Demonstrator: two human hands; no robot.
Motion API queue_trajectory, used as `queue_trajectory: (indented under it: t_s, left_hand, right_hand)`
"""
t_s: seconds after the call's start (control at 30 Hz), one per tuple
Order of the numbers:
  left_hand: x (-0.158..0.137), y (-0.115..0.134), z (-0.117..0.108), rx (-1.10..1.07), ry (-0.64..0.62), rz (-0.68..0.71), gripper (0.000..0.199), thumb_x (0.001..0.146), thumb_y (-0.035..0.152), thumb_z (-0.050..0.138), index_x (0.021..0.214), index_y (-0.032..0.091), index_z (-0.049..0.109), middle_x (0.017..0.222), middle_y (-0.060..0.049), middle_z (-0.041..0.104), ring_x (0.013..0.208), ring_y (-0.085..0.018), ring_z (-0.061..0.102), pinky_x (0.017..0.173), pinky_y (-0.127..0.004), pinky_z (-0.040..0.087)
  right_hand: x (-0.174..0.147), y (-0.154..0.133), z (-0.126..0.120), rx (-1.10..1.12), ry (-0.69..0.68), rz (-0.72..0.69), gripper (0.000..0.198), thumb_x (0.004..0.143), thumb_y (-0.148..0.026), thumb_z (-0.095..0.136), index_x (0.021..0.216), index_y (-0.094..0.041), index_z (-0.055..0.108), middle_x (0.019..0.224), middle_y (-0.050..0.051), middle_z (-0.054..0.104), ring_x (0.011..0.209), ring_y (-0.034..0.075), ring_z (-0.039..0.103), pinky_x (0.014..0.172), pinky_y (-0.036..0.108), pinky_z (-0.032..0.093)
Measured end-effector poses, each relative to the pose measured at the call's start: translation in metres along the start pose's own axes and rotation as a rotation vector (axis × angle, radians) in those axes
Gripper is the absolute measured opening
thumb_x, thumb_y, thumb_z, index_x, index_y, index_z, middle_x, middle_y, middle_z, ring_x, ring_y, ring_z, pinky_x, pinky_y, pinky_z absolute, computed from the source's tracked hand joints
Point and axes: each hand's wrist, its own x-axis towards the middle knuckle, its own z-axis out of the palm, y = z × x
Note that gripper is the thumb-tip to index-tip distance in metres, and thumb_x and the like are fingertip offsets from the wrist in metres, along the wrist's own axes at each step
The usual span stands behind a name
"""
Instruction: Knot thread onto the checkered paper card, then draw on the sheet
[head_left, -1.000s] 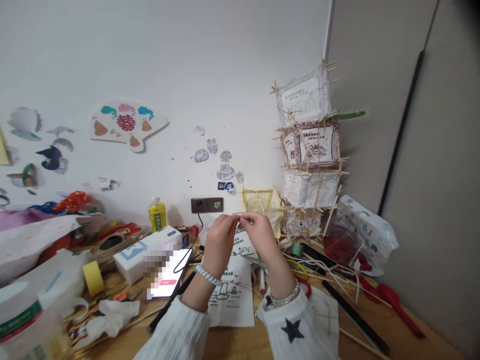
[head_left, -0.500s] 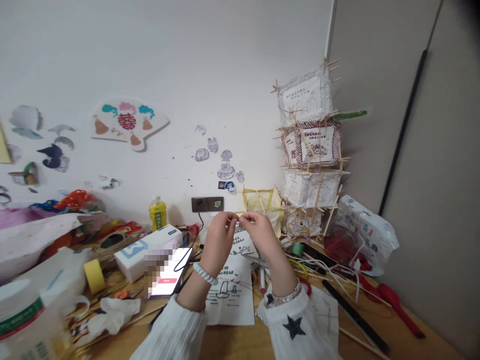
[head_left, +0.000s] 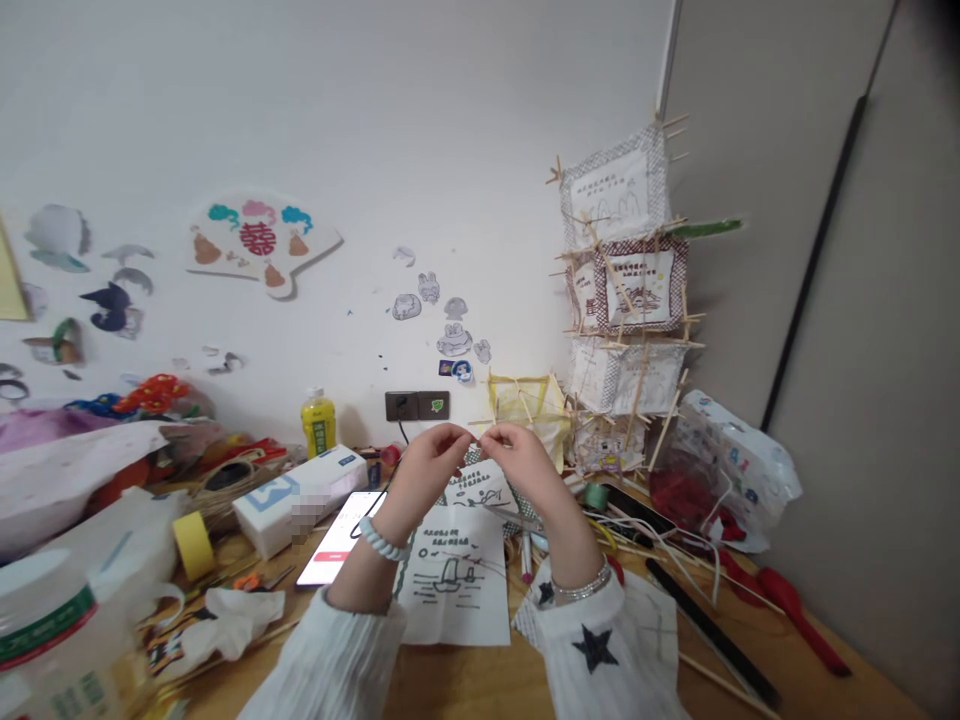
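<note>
My left hand (head_left: 436, 462) and my right hand (head_left: 520, 462) are raised over the table with fingertips pinched close together. Whatever lies between the fingers is too small to make out. Beneath them lies a sheet of white paper (head_left: 454, 620) with a drawing of boats and some writing. Behind it, partly covered by my hands, is a second drawn sheet (head_left: 480, 485) with a patterned border. A marker pen (head_left: 526, 560) rests beside the paper, below my right wrist.
A tower of paper lanterns on sticks (head_left: 628, 285) stands at the back right, next to a yellow frame (head_left: 529, 395). To the left are a phone (head_left: 337, 555), a white box (head_left: 300, 500), yellow tape (head_left: 193, 547) and a jar (head_left: 56, 640). Cables (head_left: 675, 545) and a black bar (head_left: 709, 630) lie right.
My left forearm has shifted a little to the left, uncovering more of the drawn sheets. Both hands stay pinched at nearly the same place.
</note>
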Motion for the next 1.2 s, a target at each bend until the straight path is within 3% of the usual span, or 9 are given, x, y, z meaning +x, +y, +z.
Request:
queue_trajectory:
  t_s: [0.37,0.67,0.9,1.0,1.2]
  left_hand:
    - [-0.006,0.016,-0.006,-0.125,-0.051,-0.093,0.019,0.074,0.032,0.050,0.070,0.014,0.057,0.061,0.000,0.054,0.057,-0.011,0.052,0.053,-0.024,0.044]
    - [-0.004,0.015,-0.006,-0.116,-0.072,-0.065,0.020,0.072,0.033,0.054,0.067,0.014,0.056,0.057,0.002,0.053,0.053,-0.010,0.050,0.052,-0.023,0.043]
    - [-0.003,0.013,-0.005,-0.180,-0.074,-0.022,0.020,0.072,0.033,0.055,0.075,0.014,0.055,0.057,0.002,0.052,0.051,-0.010,0.049,0.049,-0.022,0.041]
    - [-0.002,0.010,-0.005,-0.125,-0.063,0.038,0.020,0.073,0.034,0.054,0.073,0.015,0.055,0.058,0.002,0.052,0.054,-0.011,0.050,0.050,-0.023,0.042]
    - [0.000,0.004,-0.006,0.195,0.047,0.229,0.015,0.076,0.027,0.051,0.075,0.017,0.062,0.073,-0.004,0.062,0.070,-0.016,0.057,0.061,-0.026,0.045]
  right_hand:
    - [-0.006,-0.007,-0.002,0.115,-0.129,0.072,0.019,0.075,-0.026,0.048,0.061,-0.015,0.056,0.059,-0.002,0.054,0.048,0.009,0.038,0.046,0.021,0.029]
    - [-0.007,-0.010,-0.002,0.134,-0.204,0.115,0.018,0.073,-0.024,0.049,0.059,-0.015,0.054,0.055,-0.003,0.050,0.045,0.007,0.036,0.042,0.020,0.026]
    - [-0.008,-0.010,-0.001,0.335,-0.270,0.134,0.017,0.073,-0.031,0.052,0.066,-0.016,0.055,0.057,-0.004,0.050,0.042,0.005,0.032,0.039,0.019,0.025]
    - [-0.007,-0.007,-0.001,0.434,-0.278,0.136,0.019,0.072,-0.033,0.055,0.067,-0.015,0.054,0.057,-0.005,0.048,0.040,0.004,0.029,0.039,0.019,0.024]
    - [-0.006,-0.002,0.000,0.538,-0.201,0.208,0.020,0.069,-0.034,0.058,0.066,-0.015,0.051,0.054,-0.006,0.043,0.040,0.003,0.027,0.039,0.018,0.020]
